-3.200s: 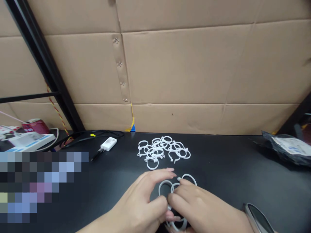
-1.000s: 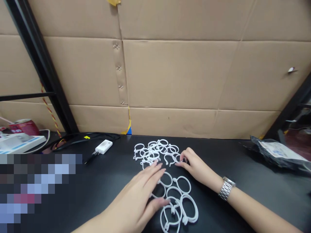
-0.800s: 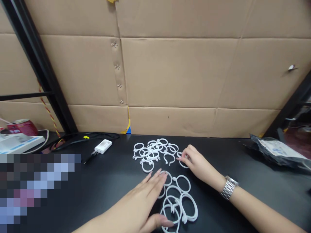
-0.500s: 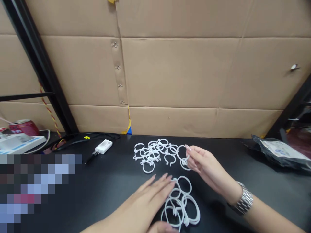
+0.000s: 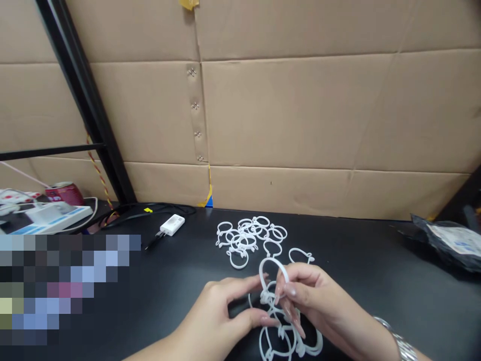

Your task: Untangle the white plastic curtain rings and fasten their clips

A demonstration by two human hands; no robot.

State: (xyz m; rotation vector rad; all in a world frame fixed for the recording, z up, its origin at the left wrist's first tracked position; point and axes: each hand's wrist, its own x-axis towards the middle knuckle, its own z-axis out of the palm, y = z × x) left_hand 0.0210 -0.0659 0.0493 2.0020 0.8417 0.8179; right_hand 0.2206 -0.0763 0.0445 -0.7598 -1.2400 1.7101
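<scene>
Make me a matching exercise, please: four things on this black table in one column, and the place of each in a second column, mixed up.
Things
1. upright ring
2. pile of rings
3. red can
4. black bag

Places
A. at the far right of the table
B. at the far left, at the back
C. in the fingers of the right hand
D. lying flat in the middle, beyond both hands

Pairs: 1-C, 2-D, 3-B, 4-A
</scene>
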